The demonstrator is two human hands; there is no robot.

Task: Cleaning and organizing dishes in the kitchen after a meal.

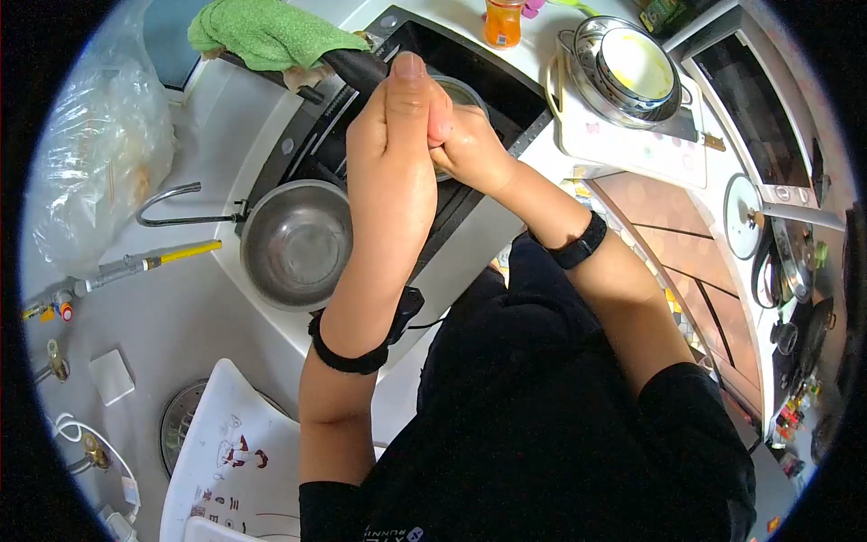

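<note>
My left hand [393,139] and my right hand [474,146] are pressed together above a black kitchen sink [521,88], their skin looking wet. The left thumb points up and away from me. Most fingers are tucked between the palms, so whether anything lies inside is hidden. Right behind the left hand is a black handle-like or spout-like part [352,68]. Under my hands, a round bowl or pan [467,91] in the sink is partly covered. To the left of my left wrist stands a round stainless-steel basin [298,247].
A green towel [264,34] drapes beyond the sink. Right of it are an orange-filled jar [502,26], a white cutting board [633,159] with a knife [711,141], and a steel pot [582,51] holding a bowl [637,64]. A slim metal tap [169,220] projects beside the basin.
</note>
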